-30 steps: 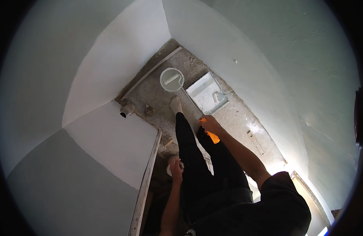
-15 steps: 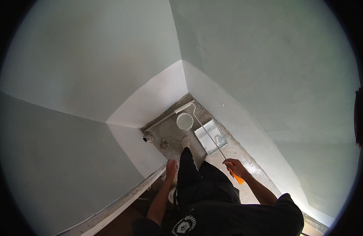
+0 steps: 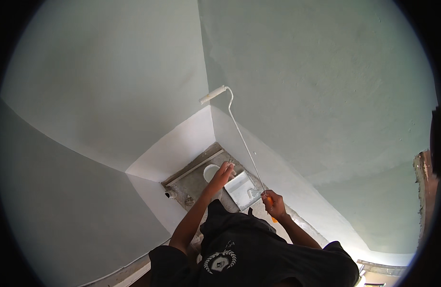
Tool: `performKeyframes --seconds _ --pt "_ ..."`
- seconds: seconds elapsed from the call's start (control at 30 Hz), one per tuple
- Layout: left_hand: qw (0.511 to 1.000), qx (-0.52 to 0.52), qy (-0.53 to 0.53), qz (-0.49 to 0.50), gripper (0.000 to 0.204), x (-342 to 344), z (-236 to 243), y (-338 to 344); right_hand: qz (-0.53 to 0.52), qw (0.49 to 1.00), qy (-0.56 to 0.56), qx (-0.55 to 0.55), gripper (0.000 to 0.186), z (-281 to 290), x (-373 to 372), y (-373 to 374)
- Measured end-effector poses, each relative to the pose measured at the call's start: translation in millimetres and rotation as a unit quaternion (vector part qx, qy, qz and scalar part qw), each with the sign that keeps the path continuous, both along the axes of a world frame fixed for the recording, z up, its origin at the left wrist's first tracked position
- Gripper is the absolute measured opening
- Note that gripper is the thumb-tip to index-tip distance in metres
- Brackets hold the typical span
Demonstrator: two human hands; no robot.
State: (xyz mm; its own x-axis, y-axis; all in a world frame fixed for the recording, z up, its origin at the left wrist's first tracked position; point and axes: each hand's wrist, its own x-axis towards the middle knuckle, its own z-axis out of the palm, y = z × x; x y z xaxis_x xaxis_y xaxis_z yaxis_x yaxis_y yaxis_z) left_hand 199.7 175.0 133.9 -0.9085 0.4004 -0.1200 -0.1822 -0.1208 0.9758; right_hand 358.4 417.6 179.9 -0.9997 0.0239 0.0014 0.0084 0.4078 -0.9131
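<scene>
My right hand (image 3: 274,204) is closed around the orange handle of a long-framed paint roller (image 3: 212,94). The roller's thin metal rod runs up and away, and its pale sleeve is lifted near the wall corner. My left hand (image 3: 223,174) reaches forward with its fingers apart, and nothing shows in it. Below that hand, partly covered by it, a round white bucket (image 3: 209,172) stands on the floor. Right of the bucket lies a paint tray (image 3: 239,191) with white paint smears on it.
Green-grey walls (image 3: 297,86) with a white lower band (image 3: 172,148) meet at a corner ahead. A pale strip (image 3: 194,167) lies along the floor's far edge. A short pipe end (image 3: 170,194) sticks out at the left. Rough-edged brown material (image 3: 424,186) shows at far right.
The roller has risen from beside the bucket to the wall corner. My left hand has moved forward and right, from beside my leg to above the bucket. The view has shifted.
</scene>
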Motion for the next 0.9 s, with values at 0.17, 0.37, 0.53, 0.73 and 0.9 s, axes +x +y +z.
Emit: performKeyframes --seconds 0.17,0.37,0.53,0.73,0.9 --pt "0.991 -0.012 0.134 -0.001 0.034 -62.8 92.8 33.3 -0.053 0.996 0.037 -0.063 0.018 -21.5 -86.8 -59.1" --pt "0.997 0.043 0.058 0.033 0.033 -118.1 128.6 31.1 -0.070 0.981 0.179 -0.040 0.019 -37.8 -169.5 -117.7" --pt "0.988 0.119 0.100 -0.018 0.035 -155.2 121.6 17.3 -0.029 0.977 0.037 -0.208 0.022 -32.8 -181.4 -126.8" --pt "0.984 0.081 0.145 -0.057 0.030 -169.0 129.2 3.3 0.035 0.994 -0.103 -0.032 0.044 -30.9 -217.7 -136.2" --pt "0.985 0.105 0.115 -0.070 0.032 -207.9 133.0 -27.1 0.059 0.993 -0.098 0.012 0.048 -62.3 -275.3 -173.8"
